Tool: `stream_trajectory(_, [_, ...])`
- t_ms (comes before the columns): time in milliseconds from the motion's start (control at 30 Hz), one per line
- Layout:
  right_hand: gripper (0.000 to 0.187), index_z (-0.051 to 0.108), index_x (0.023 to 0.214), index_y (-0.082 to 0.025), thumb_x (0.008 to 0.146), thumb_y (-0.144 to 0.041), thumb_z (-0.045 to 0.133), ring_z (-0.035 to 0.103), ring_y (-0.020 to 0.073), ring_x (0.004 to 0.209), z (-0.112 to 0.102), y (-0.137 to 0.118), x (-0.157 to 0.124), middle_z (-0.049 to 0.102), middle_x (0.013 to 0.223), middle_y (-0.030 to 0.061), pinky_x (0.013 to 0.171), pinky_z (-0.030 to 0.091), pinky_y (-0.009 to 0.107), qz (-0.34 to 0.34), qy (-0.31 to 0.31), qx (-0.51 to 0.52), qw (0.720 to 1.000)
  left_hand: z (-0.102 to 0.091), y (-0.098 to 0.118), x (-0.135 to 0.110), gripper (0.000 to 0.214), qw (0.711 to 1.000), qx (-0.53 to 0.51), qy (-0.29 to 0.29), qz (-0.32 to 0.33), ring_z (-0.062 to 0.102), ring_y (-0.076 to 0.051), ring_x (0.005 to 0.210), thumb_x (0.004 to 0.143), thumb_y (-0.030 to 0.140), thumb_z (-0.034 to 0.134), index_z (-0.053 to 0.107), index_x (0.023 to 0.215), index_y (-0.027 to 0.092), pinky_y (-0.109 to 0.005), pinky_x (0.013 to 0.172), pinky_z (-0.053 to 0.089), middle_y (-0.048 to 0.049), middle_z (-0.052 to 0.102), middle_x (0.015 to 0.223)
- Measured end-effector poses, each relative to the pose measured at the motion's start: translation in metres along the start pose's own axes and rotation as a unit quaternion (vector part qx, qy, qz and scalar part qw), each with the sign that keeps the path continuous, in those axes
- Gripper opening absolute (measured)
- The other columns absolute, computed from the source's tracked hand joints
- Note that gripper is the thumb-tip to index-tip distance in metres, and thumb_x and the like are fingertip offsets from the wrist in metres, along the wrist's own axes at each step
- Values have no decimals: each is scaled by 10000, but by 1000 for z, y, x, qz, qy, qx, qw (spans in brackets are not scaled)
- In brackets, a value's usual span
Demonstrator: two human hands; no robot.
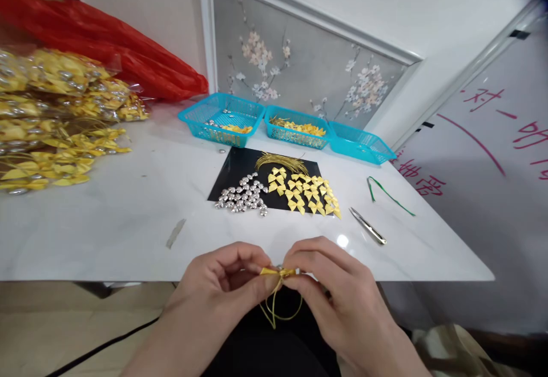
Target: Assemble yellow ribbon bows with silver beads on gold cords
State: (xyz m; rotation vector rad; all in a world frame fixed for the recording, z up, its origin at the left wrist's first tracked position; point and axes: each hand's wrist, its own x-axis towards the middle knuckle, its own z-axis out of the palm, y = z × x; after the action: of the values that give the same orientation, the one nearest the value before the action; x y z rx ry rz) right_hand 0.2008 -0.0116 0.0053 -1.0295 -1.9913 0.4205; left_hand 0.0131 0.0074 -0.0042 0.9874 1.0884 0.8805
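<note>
Between my two hands, at the table's front edge, is a yellow ribbon bow (280,272) with a thin gold cord (274,314) looping down below it. My left hand (231,280) pinches the bow's left side between thumb and fingers. On the other side, my right hand (327,280) is closed with thumb and fingertips on the bow's right end. A bit of something silvery shows behind the bow, partly hidden by my fingers. Beyond my hands, a black mat (229,165) carries silver bells or beads (244,195), several yellow bows (314,188) and a bundle of gold cords (282,162).
Small snips (368,226) and a green tie (391,197) lie to the right. Three blue baskets (220,98) stand at the back against a framed picture. Bagged yellow bows (64,74) and a red plastic bag (107,40) fill the left. A grey strip (175,233) lies on the white table.
</note>
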Motion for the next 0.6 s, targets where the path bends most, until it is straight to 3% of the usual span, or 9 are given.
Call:
stream_trajectory(133, [171, 697, 993, -186, 980, -49, 595, 678, 120, 905, -6, -3, -2, 693, 1016, 34, 835, 560, 220, 26, -4, 6, 1000, 1, 4, -1, 197, 999, -29, 2, -20, 566, -145, 705, 664, 323, 894, 735, 707, 216, -224, 656, 450, 20, 672, 707])
stream_trajectory(367, [298, 718, 1017, -197, 982, -6, 493, 680, 115, 899, -11, -11, 1, 702, 1008, 40, 807, 575, 216, 12, 0, 5, 1000, 1, 4, 1, 230, 994, -81, -18, -69, 555, -124, 669, 626, 274, 934, 726, 708, 223, -192, 601, 432, 36, 667, 684])
stream_trajectory(600, [239, 722, 996, -184, 993, -49, 525, 700, 117, 893, -15, -15, 7, 718, 984, 42, 802, 589, 193, 10, -3, 3, 1000, -2, 0, -2, 236, 993, -82, -22, -76, 564, -121, 653, 622, 299, 946, 744, 721, 229, -187, 600, 439, 36, 672, 672])
